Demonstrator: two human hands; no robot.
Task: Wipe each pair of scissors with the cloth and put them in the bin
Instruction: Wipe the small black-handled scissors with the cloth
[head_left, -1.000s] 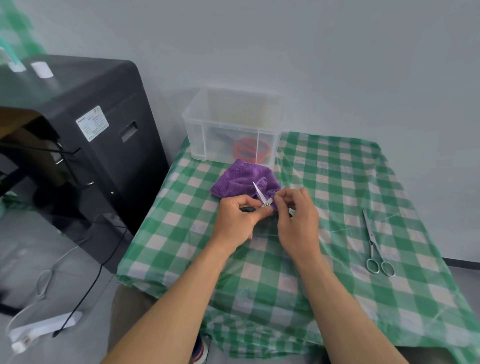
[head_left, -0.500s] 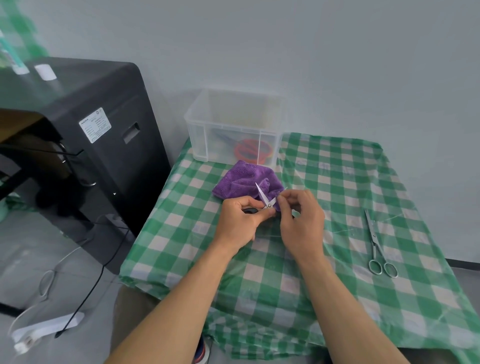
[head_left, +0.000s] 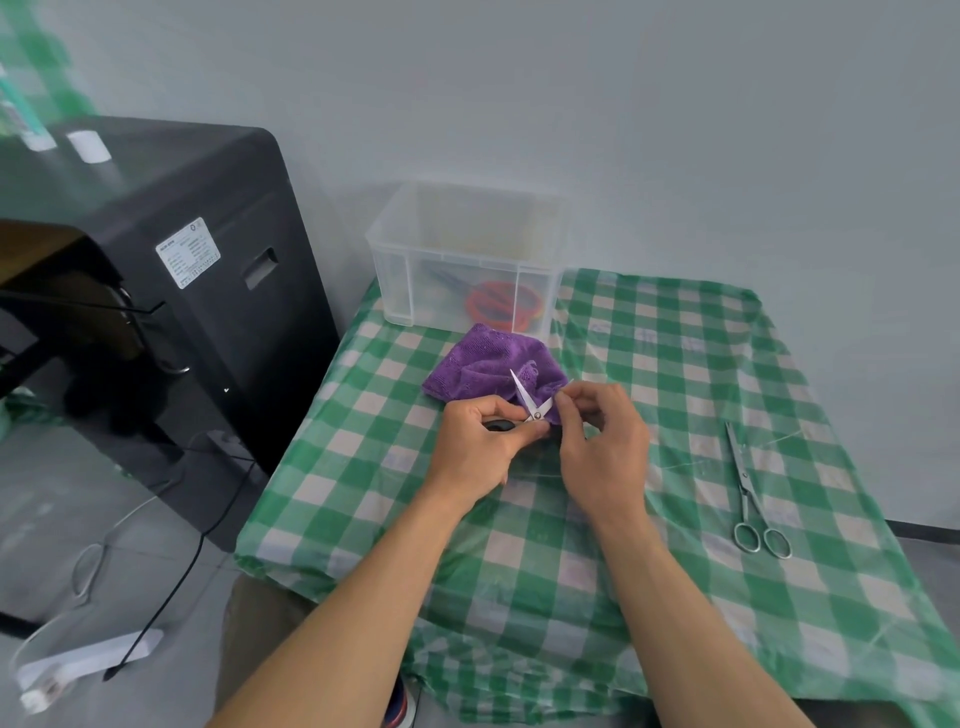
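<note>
Scissors (head_left: 522, 391), blades spread, sit gripped in left hand (head_left: 480, 444) while right hand (head_left: 602, 447) pinches one blade tip.

At my ten o'clock, a white label (head_left: 188, 252) is stuck on the black machine (head_left: 234, 332). Its print is too small for me to read.

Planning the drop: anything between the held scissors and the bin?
Between the held scissors and the bin, only the purple cloth lies low on the table; no lid shows, so lifting over looks clear.
</note>
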